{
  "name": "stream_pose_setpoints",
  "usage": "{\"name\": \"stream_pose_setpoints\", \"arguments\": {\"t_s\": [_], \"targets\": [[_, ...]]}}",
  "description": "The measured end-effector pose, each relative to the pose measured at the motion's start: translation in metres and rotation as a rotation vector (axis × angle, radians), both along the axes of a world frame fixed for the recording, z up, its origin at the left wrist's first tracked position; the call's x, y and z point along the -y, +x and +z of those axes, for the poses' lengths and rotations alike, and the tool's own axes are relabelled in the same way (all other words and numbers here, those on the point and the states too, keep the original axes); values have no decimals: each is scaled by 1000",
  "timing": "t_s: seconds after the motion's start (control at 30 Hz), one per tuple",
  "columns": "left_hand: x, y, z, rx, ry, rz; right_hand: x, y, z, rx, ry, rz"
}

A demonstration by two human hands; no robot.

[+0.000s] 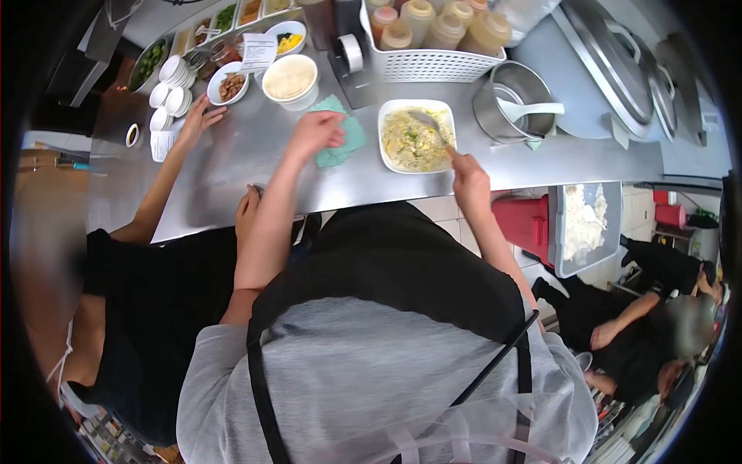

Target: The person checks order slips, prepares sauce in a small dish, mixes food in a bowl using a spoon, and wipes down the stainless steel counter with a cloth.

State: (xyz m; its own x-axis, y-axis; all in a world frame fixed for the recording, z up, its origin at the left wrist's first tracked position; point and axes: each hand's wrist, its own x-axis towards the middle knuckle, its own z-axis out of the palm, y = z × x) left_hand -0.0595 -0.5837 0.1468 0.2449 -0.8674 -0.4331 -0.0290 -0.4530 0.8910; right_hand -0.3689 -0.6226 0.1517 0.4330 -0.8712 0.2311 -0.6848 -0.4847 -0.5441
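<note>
My right hand (470,182) is closed round the handle of a metal spoon (425,118), whose bowl rests in the food of a square white bowl (383,147). That food is pale yellow with green bits. My left hand (317,133) hovers over a green cloth (344,139) on the steel counter (232,155); its fingers are loosely bent, and whether they hold anything is hidden. Just behind it stands a white tub (290,81) with a pale top.
A co-worker's hand (202,120) reaches by a bowl of brown pieces (229,87) at left. A white basket (433,66) of bottles stands behind. At right are a metal pot (510,85) with a white ladle, big lids (610,69) and a grey bin (609,224).
</note>
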Motion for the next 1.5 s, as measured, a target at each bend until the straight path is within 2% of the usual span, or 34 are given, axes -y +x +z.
{"name": "stream_pose_setpoints", "arguments": {"t_s": [0.03,0.07,0.1,0.13,0.2,0.3,0.37,0.43,0.47,0.6,0.67,0.77,0.9,0.97,1.07,1.23,1.37,1.5], "targets": [[10,-16,-16,-2,-1,-15,-8,0,8,-44,31,7],[22,-30,-30,148,-109,-12,-13,-4,12,-46,28,-6],[32,-40,-35,296,-218,-6,-18,-8,15,24,50,-43],[42,-46,-40,292,-222,-18,-20,-11,17,93,71,-81],[57,-55,-44,587,-279,-195,-21,-17,11,91,69,-139],[63,-60,-41,638,-335,-209,-24,-14,-7,48,44,-165],[57,-62,-35,563,-319,-184,-23,-11,-6,8,18,-139],[48,-63,-30,331,-146,-157,-21,-10,7,42,61,-147],[43,-64,-33,206,-191,-100,-16,-7,10,22,36,-169],[28,-65,-40,27,-120,-74,-3,8,8,-12,-21,-129],[23,-67,-37,-131,-56,-39,-7,12,22,-142,-38,-58],[22,-69,-28,-170,-13,-18,0,13,36,-172,-71,-42],[22,-68,-15,-174,30,-91,1,16,24,-197,-138,48],[17,-69,-21,-337,25,-49,-8,9,29,-39,-65,-45],[6,-77,-26,-441,25,-4,-11,-8,16,70,56,-166],[-3,-84,-27,-518,-2,14,-29,-14,-9,52,41,-186],[-4,-85,-26,-534,-4,24,-23,-17,4,98,22,-192],[-4,-83,-28,-535,13,28,-12,-8,1,25,16,-180]]}}
